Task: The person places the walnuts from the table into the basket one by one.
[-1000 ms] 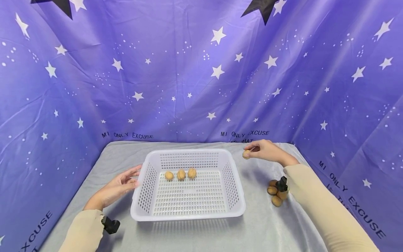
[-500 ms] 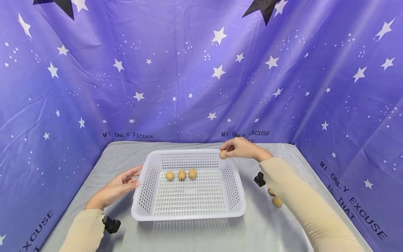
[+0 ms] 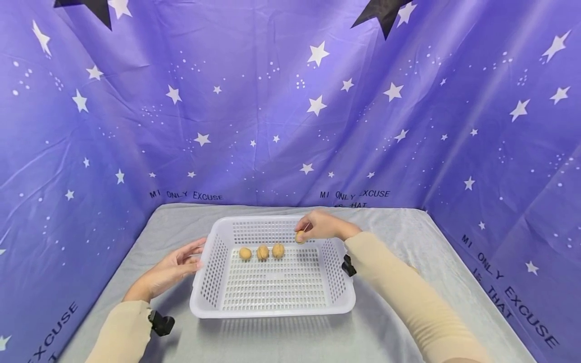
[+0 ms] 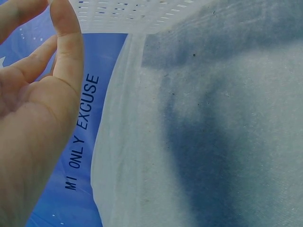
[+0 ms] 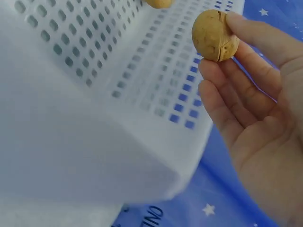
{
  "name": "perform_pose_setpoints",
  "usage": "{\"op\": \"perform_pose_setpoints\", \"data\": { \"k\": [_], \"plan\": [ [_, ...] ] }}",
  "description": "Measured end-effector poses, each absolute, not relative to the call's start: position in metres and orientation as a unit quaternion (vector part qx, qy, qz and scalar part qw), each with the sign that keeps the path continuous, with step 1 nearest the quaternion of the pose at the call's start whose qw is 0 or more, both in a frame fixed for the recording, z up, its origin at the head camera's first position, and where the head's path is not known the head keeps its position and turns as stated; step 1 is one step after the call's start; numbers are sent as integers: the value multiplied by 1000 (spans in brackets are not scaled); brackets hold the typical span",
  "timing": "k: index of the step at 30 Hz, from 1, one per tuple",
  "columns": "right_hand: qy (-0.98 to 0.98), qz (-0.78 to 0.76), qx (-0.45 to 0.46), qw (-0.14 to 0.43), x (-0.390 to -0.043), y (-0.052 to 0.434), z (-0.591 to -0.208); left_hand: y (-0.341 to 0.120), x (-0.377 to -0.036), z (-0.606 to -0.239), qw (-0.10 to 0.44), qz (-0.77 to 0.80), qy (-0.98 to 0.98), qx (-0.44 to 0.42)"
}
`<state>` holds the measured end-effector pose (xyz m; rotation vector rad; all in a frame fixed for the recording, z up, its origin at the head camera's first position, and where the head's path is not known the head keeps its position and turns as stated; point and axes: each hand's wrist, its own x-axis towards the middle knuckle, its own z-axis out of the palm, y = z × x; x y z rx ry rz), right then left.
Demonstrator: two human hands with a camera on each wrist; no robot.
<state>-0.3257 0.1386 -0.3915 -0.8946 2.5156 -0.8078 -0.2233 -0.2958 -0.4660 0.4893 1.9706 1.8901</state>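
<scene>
**Walnut held over the basket's far end**

The right hand [image 3: 321,226] pinches a walnut [image 3: 300,237] at its fingertips, above the far right part of the white basket [image 3: 272,307], just beside a row of three walnuts [image 3: 262,252] lying on the basket floor. The left hand [image 3: 170,269] rests relaxed, fingers loosely spread, against the basket's left wall, holding nothing. The basket sits on the grey worktop [image 3: 399,322].
</scene>
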Motion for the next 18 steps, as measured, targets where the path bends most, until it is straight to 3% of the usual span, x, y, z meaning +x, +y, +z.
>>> {"op": "perform_pose_setpoints", "data": {
  "k": [18],
  "plan": [
    [915,-249,-238,211,-324,113,-428,-294,-224,-467,183,668,701,170]
  ]
}}
